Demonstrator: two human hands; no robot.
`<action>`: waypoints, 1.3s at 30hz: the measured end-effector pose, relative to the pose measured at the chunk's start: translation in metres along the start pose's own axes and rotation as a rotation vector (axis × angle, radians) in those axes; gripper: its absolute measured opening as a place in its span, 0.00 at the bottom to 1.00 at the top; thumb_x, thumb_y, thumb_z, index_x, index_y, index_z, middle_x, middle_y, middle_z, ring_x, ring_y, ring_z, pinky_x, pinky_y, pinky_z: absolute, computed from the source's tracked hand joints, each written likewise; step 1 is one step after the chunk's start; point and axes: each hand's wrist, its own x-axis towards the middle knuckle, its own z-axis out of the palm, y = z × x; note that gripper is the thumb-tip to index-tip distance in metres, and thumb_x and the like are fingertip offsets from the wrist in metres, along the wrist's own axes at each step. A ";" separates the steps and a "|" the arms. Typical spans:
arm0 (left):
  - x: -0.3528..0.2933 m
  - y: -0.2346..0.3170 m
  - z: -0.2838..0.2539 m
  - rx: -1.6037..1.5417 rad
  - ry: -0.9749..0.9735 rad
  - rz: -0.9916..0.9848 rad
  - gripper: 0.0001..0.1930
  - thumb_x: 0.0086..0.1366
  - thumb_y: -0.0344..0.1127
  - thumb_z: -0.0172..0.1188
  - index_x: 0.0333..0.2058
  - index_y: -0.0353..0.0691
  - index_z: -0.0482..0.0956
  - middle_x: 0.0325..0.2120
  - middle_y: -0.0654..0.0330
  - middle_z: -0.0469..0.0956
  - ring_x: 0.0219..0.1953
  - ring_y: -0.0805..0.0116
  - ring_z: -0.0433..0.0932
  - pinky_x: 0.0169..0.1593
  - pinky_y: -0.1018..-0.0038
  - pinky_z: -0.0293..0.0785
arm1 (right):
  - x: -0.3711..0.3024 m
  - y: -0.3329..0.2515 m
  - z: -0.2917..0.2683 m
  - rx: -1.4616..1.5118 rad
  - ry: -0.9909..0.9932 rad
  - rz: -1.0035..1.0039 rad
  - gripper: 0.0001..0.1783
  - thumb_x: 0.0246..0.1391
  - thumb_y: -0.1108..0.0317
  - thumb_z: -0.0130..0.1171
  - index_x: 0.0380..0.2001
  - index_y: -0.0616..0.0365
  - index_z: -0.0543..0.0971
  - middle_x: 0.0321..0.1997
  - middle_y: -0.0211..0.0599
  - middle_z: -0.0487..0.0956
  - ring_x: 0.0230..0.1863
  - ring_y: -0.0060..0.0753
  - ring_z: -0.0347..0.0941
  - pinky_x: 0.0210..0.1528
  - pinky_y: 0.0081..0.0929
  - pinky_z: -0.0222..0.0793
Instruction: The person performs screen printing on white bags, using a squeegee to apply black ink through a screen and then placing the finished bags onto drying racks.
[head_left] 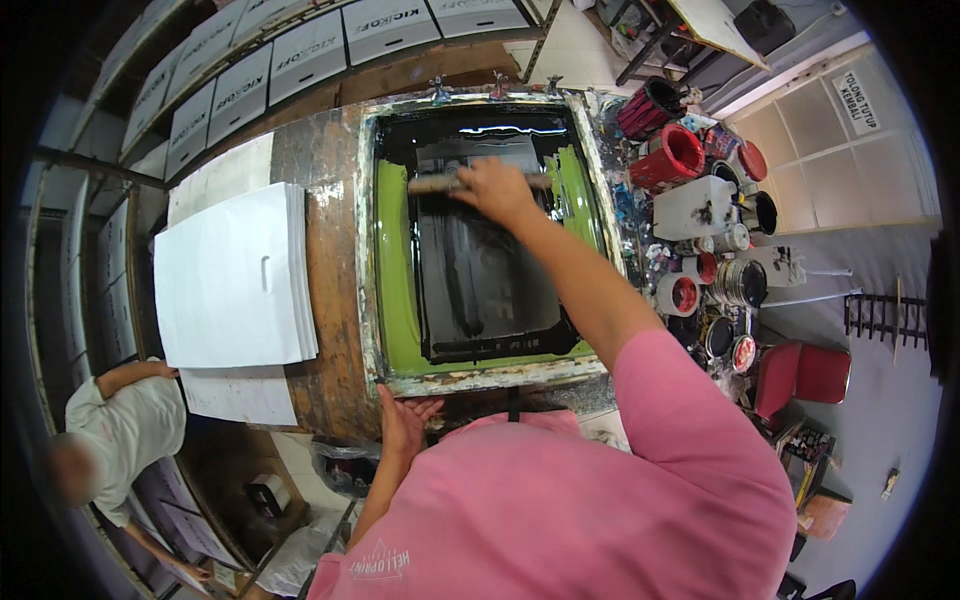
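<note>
Single view, taken from head-worn fisheye camera, aimed steeply down. Tabletop (337, 290) and screen frame (366, 250) seen from above, close and central. Pink shirt (590, 500) caught nearest, along near side; cartons (307, 60) included at far left, well beyond. Straight edges bowed; corners blacked out.

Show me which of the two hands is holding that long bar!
The right hand, reaching over the framed screen, grips the squeegee. The left hand is open by the framed screen's near edge, holding no tool.

Passage over brown tabletop (334, 270) between white stack (230, 280) and screen frame (367, 250), containers (692, 207) crowding right, clamps (440, 92) at far edge
</note>
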 end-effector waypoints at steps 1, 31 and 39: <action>-0.001 -0.001 -0.001 -0.009 -0.016 -0.010 0.53 0.71 0.80 0.39 0.70 0.31 0.57 0.62 0.37 0.70 0.65 0.42 0.73 0.68 0.46 0.70 | -0.023 -0.014 -0.005 0.022 -0.004 -0.004 0.21 0.58 0.43 0.65 0.43 0.46 0.81 0.42 0.36 0.81 0.48 0.45 0.79 0.43 0.45 0.79; 0.041 -0.014 -0.008 -0.090 -0.066 -0.195 0.67 0.61 0.88 0.42 0.73 0.25 0.49 0.70 0.35 0.59 0.71 0.41 0.63 0.73 0.53 0.64 | -0.234 -0.138 -0.009 0.089 -0.162 -0.058 0.29 0.53 0.54 0.70 0.56 0.53 0.79 0.46 0.37 0.78 0.50 0.46 0.75 0.54 0.48 0.75; 0.046 -0.025 -0.020 -0.028 -0.030 -0.211 0.71 0.61 0.89 0.41 0.76 0.28 0.27 0.70 0.29 0.51 0.68 0.43 0.66 0.71 0.52 0.66 | -0.070 -0.046 0.019 0.035 -0.008 -0.068 0.25 0.53 0.55 0.71 0.52 0.51 0.80 0.46 0.34 0.78 0.49 0.45 0.75 0.50 0.45 0.76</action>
